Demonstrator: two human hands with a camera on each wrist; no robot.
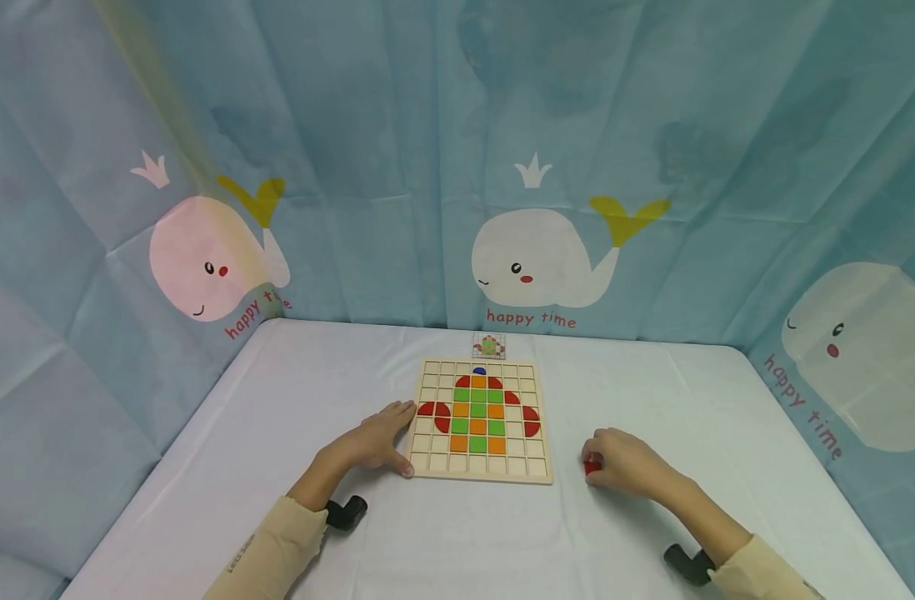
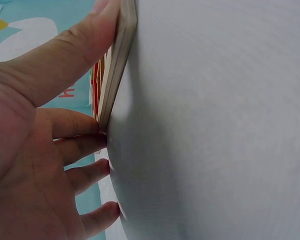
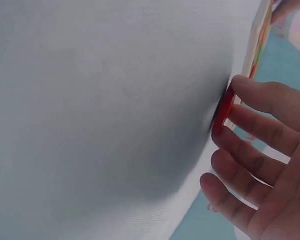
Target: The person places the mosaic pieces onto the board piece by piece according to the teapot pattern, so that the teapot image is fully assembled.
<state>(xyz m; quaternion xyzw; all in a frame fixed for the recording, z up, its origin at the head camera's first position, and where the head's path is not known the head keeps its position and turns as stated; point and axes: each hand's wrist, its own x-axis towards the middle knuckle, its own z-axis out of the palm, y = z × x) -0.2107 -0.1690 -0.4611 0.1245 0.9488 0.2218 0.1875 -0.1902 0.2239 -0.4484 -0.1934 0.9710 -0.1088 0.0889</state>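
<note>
A square wooden grid board (image 1: 516, 472) lies on the table, holding green and orange square tiles, red quarter-circle tiles and a blue piece at the top. My left hand (image 1: 377, 439) rests against the board's left edge, its thumb near the lower left corner. In the left wrist view, thumb and fingers are spread along the board's side (image 2: 121, 55). Right of the board, my right hand (image 1: 628, 464) pinches a red tile (image 1: 592, 467) low over the cloth. The right wrist view shows this tile (image 3: 223, 110) edge-on between thumb and fingers; its full outline is hidden.
A small pattern card (image 1: 489, 346) lies just behind the board. White cloth (image 1: 652, 383) covers the table, and a blue curtain (image 1: 397, 250) printed with whales hangs along its back and sides. Black wrist straps (image 1: 347, 513) sit on both forearms.
</note>
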